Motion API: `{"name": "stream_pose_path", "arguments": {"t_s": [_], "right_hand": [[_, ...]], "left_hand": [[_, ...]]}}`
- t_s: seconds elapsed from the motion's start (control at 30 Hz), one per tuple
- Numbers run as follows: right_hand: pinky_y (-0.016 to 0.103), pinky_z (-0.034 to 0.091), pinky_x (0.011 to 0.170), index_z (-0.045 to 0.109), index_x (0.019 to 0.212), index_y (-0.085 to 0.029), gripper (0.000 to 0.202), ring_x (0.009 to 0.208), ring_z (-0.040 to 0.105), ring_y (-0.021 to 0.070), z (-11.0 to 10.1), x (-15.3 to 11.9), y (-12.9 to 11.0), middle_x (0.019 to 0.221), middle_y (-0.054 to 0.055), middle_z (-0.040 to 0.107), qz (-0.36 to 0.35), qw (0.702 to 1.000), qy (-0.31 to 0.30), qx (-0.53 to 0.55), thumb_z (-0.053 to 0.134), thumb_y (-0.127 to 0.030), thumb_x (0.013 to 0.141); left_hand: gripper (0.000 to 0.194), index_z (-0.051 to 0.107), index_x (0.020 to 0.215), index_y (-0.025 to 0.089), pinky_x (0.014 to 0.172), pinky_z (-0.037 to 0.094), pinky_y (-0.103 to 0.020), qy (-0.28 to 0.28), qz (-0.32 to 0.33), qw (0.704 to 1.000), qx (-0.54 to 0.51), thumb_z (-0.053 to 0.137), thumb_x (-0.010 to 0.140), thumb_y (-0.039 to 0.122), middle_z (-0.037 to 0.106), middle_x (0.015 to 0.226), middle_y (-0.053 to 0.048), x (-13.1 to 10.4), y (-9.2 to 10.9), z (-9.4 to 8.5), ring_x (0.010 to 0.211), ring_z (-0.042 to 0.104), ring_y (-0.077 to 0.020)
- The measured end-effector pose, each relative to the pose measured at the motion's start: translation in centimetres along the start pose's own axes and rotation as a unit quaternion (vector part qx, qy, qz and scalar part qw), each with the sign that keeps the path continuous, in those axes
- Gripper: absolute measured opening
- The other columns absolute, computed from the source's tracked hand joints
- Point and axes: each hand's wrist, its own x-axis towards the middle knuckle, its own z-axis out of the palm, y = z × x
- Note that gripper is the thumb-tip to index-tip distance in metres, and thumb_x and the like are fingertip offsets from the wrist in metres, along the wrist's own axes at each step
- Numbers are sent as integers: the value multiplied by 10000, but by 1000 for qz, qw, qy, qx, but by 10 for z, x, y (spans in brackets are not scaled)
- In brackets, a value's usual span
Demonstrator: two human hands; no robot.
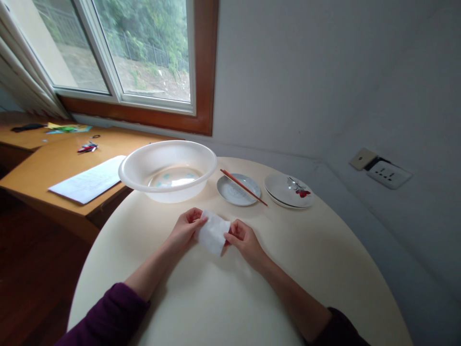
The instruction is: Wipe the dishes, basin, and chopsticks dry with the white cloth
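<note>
A white tissue (213,231), folded into a small square, is stretched between my two hands above the round table. My left hand (188,227) pinches its upper left side, thumb on top. On its right edge, my right hand (244,239) grips it between thumb and curled fingers. Beyond the hands stands a wide translucent plastic basin (167,166). To its right, a pair of reddish chopsticks (243,187) rests across a pale grey plate (230,193). Farther right lie stacked white plates (284,190), the top one with a red and black floral print.
The cream round table (201,298) reaches to the wall. At left, a wooden desk (108,139) bears a sheaf of white paper (88,179), keys (88,147) and colourful papers (68,128). A window (144,48) is behind. A power socket (389,173) is on the right wall.
</note>
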Motion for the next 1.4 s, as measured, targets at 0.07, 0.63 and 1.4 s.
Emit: {"name": "stream_pose_path", "arguments": {"t_s": [0.07, 0.63, 1.4], "right_hand": [[244, 437, 528, 351, 632, -213, 407, 532, 514, 104, 0, 0, 1, 584, -72, 470, -2, 1000, 2, -1, 710, -405, 628], [206, 370, 504, 331, 706, -218, 429, 550, 473, 81, 1, 0, 1, 631, -83, 429, 5, 1000, -19, 13, 712, -398, 624], [184, 340, 506, 369, 712, -208, 312, 542, 428, 66, -2, 3, 6, 607, -89, 461, -36, 997, 65, 21, 669, -223, 628]], "left_hand": [[343, 522, 708, 174, 459, 345, -186, -1, 0, 1000, -16, 765, 564, 370, 604, 603, 24, -1, 1, 1, 509, 506, -92], [448, 494, 876, 216, 412, 347, -178, -7, -11, 1000, 1, 765, 561, 384, 560, 590, 77, -5, 1, 7, 447, 502, -80], [379, 679, 792, 71, 581, 430, -229, -154, -144, 975, -66, 780, 569, 361, 693, 723, -97, -8, -3, 5, 613, 605, -156]]}}
